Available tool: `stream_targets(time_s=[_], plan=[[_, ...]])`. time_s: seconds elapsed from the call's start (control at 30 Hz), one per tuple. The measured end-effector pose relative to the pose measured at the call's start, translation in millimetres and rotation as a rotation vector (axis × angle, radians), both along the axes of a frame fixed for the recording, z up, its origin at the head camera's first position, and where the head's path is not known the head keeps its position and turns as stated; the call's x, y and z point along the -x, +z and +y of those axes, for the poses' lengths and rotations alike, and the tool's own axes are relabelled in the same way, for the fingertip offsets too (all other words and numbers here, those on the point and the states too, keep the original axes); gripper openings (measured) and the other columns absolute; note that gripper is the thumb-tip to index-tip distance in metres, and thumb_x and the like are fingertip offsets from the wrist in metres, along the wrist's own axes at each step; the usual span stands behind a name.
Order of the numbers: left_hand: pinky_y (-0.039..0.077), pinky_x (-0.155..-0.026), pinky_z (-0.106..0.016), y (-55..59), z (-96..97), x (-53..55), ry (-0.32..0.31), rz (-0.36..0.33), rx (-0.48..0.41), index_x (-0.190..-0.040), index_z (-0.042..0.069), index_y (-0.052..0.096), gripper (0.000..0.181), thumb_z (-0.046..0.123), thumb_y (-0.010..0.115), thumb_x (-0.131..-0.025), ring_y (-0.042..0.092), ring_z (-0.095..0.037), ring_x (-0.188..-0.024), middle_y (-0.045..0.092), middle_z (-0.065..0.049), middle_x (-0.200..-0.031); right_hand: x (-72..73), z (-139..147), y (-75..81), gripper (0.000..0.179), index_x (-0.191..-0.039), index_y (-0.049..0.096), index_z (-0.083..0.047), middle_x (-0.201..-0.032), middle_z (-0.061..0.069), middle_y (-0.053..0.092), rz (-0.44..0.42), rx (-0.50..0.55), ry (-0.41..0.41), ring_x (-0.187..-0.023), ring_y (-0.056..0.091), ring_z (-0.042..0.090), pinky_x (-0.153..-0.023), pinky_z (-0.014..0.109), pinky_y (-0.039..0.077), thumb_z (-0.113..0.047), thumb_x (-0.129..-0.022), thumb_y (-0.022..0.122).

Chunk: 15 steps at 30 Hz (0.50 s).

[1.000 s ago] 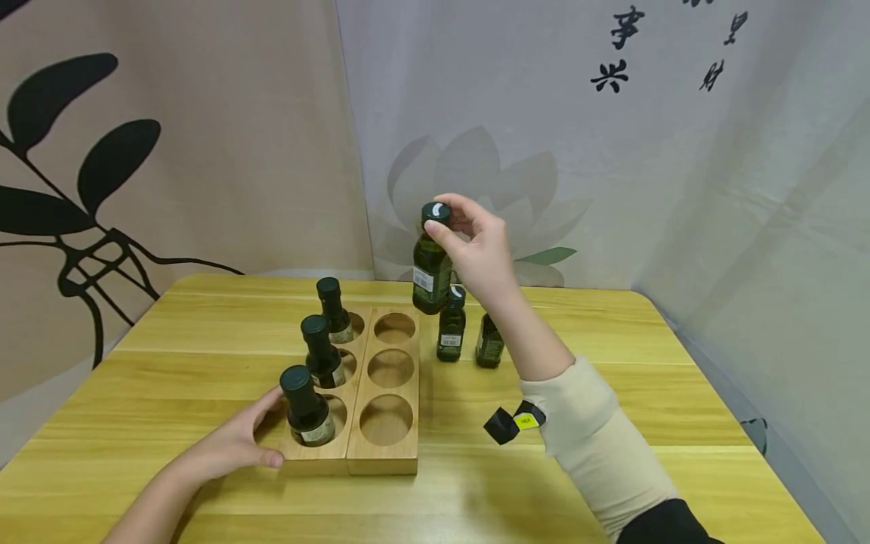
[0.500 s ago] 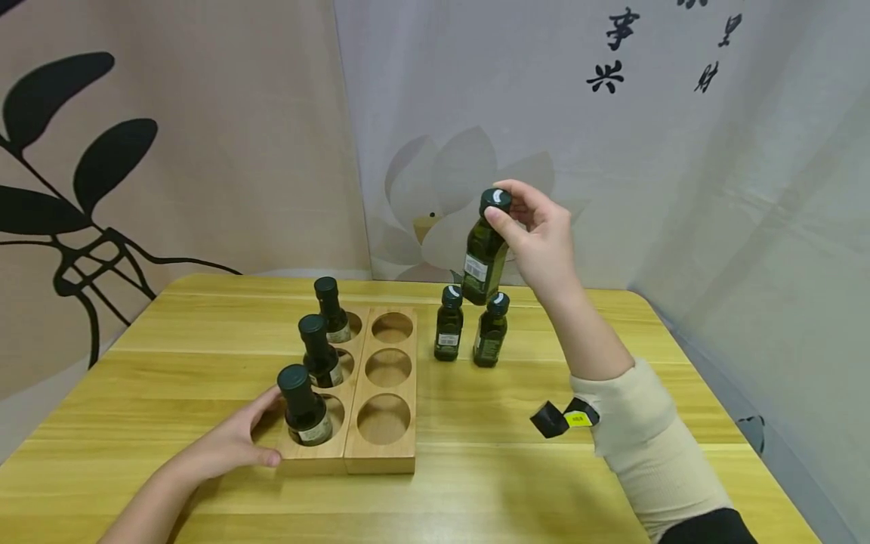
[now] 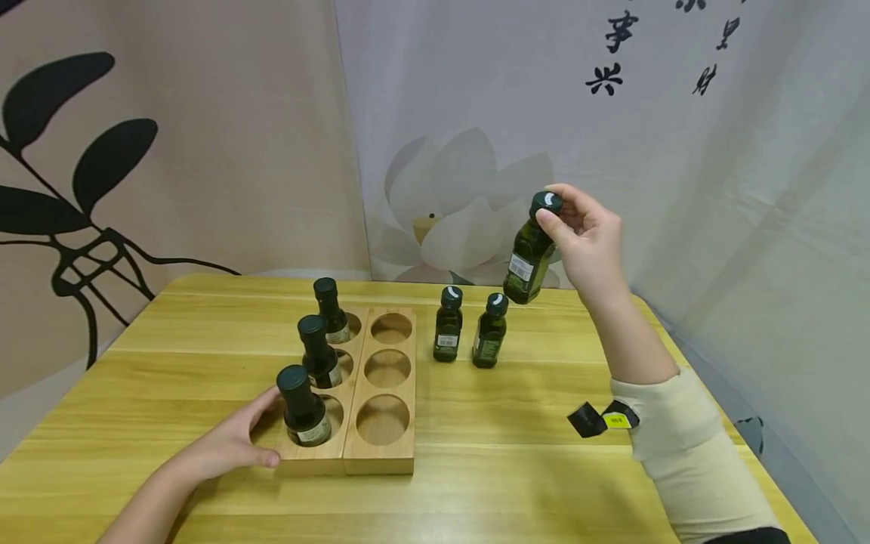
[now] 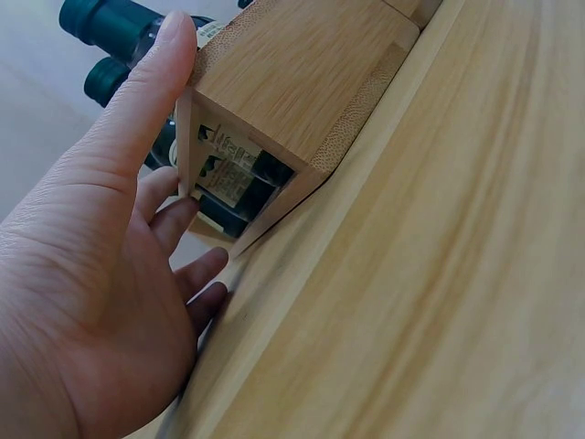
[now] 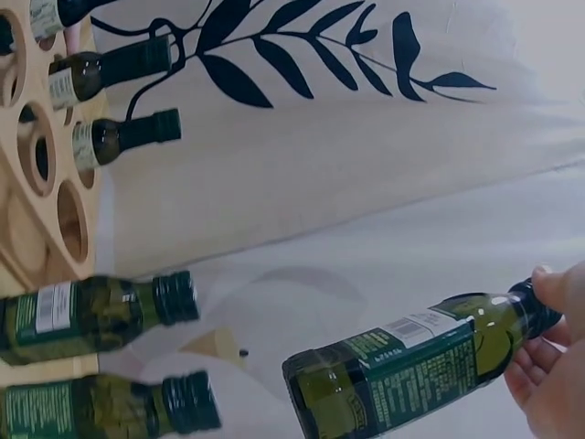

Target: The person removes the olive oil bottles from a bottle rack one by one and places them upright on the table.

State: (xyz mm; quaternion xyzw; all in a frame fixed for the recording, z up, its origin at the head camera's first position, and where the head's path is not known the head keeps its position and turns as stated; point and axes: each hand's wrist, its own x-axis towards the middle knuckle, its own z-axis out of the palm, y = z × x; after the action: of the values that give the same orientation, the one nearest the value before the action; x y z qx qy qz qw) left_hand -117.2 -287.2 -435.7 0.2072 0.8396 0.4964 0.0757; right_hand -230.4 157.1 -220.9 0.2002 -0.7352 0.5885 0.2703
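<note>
My right hand [image 3: 593,245] holds a small green glass bottle [image 3: 530,257] by its dark cap and neck, thumb in front, tilted in the air above the table's back part. In the right wrist view, this bottle [image 5: 384,375] shows a green label with white print. My left hand [image 3: 227,442] rests at the near left corner of a wooden bottle rack [image 3: 381,466]. In the left wrist view, the thumb [image 4: 169,46] lies at the rack's top edge and the relaxed fingers lie beside its open end. Three dark-capped bottles [image 3: 306,412] stand in the rack's left column; its right column holds nothing.
Two more green bottles, a left one [image 3: 448,329] and a right one [image 3: 489,336], stand upright on the wooden table [image 3: 503,483], right of the rack. A printed curtain [image 3: 272,151] hangs behind the table. A black wrist-camera mount [image 3: 587,419] juts from the right sleeve.
My right hand has carried the bottle rightward, from near the rack's back right corner to beyond the two standing bottles. The left hand and rack stay in place.
</note>
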Motion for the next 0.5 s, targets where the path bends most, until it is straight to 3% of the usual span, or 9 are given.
stream_targets(time_s=[0.03, 0.1, 0.3, 0.5], plan=[[0.016, -0.103, -0.062, 0.1, 0.2, -0.5, -0.001, 0.003, -0.003, -0.150, -0.007, 0.013, 0.106, 0.045, 0.075, -0.081, 0.012, -0.058, -0.132, 0.016, -0.037, -0.148, 0.4, 2.5, -1.0, 0.028, -0.116, 0.063, 0.006, -0.098, 0.003, 0.063, 0.001, 0.001, -0.006, -0.088, 0.058, 0.017, -0.077, 0.022, 0.049, -0.003, -0.090, 0.066], [0.013, -0.099, -0.068, 0.0, -0.2, -0.9, 0.003, 0.000, 0.004, -0.150, -0.007, 0.013, 0.107, 0.045, 0.075, -0.080, 0.012, -0.057, -0.133, 0.016, -0.037, -0.149, 1.4, 7.3, -3.3, 0.028, -0.116, 0.063, 0.007, -0.097, 0.002, 0.063, 0.000, 0.003, -0.018, -0.088, 0.058, 0.016, -0.076, 0.021, 0.049, -0.002, -0.090, 0.066], [0.011, -0.097, -0.072, -1.8, -1.3, -1.2, 0.007, -0.018, -0.002, -0.149, -0.008, 0.013, 0.107, 0.045, 0.075, -0.081, 0.011, -0.057, -0.133, 0.015, -0.037, -0.149, 4.9, 20.4, -14.7, 0.028, -0.117, 0.063, 0.004, -0.099, 0.001, 0.062, -0.043, -0.018, -0.061, -0.091, 0.057, 0.015, -0.077, 0.020, 0.048, -0.004, -0.090, 0.066], [0.011, -0.096, -0.071, -1.7, -1.4, -1.5, 0.009, -0.024, 0.000, -0.149, -0.008, 0.012, 0.107, 0.044, 0.075, -0.081, 0.010, -0.057, -0.133, 0.014, -0.037, -0.149, 10.6, 28.7, -35.5, 0.031, -0.120, 0.063, 0.002, -0.101, 0.003, 0.062, -0.089, -0.031, -0.096, -0.091, 0.056, 0.015, -0.077, 0.019, 0.049, -0.008, -0.091, 0.067]])
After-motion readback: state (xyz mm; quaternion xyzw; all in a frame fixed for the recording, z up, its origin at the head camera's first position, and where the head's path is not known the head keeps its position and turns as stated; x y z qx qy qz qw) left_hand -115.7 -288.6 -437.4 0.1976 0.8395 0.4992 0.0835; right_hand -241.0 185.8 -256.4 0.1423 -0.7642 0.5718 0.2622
